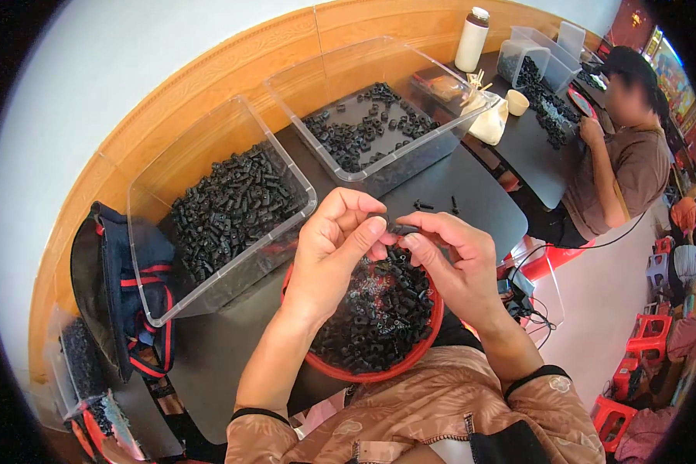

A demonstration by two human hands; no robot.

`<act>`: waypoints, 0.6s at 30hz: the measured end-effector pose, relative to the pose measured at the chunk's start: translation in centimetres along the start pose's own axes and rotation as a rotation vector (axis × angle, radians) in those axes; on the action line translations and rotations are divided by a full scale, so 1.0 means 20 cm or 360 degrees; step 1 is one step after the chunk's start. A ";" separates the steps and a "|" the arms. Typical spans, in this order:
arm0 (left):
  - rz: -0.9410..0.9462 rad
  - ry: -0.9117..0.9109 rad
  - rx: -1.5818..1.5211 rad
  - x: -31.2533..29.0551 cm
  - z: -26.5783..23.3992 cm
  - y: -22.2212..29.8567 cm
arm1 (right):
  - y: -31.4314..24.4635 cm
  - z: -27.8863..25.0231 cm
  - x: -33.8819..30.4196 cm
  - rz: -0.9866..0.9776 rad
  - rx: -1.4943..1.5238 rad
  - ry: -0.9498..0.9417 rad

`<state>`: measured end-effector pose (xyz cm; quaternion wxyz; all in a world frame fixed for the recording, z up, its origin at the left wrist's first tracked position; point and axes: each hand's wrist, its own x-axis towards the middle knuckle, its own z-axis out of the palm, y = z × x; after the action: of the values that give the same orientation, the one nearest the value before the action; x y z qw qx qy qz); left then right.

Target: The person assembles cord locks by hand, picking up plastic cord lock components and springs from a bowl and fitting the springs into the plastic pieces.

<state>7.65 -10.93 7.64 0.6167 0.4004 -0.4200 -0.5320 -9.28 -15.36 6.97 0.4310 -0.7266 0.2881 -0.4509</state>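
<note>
Centrally, just above a round red plastic bowl (379, 377), holding a small black plastic part (400, 229) in both hands. Pinching it from one side between thumb and forefinger of the left hand (329, 251), and from the other between thumb and forefinger of the right hand (462, 261), with fingertips close together. Cannot tell, behind the fingers, whether one piece or two. Looking down into the bowl: crowded with black plastic fittings (346, 340) and strewn near the middle with tiny pale, shiny bits (370, 288).

Beyond the left hand, on a dark tabletop (479, 207): a large clear plastic bin (232, 272), heaped with short black fittings (232, 209). Next to it, farther ahead: a second clear bin (421, 141), far more thinly filled, with small black pieces (363, 127) scattered over the bottom and bare patches between. Just outside its near wall, on the tabletop: a few loose black pieces (424, 205).

Past the second bin, on another dark table: a white bottle (472, 45), a small beige cup (516, 103), clear tubs (524, 58) and a spread of black parts (549, 108) in front of a seated co-worker (630, 170). At far left, beside the first bin: a dark blue bag (124, 286) with red trim. Across the pale floor at right: red plastic stools (648, 336).
</note>
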 end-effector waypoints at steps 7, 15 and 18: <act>0.0080 -0.0030 0.0181 0.00 0.00 -0.02 | -0.01 -0.02 0.01 -0.0048 -0.0075 0.0018; 0.0091 -0.0021 0.0243 0.00 0.01 -0.02 | 0.01 -0.02 0.01 -0.0219 -0.0212 0.0022; 0.0132 0.0002 0.0264 0.00 0.01 -0.02 | 0.00 -0.02 0.01 -0.0240 -0.0219 0.0027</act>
<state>7.23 -10.98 7.30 0.6033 0.4326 -0.4784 -0.4691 -9.49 -15.61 7.21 0.3424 -0.7702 0.2666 -0.4674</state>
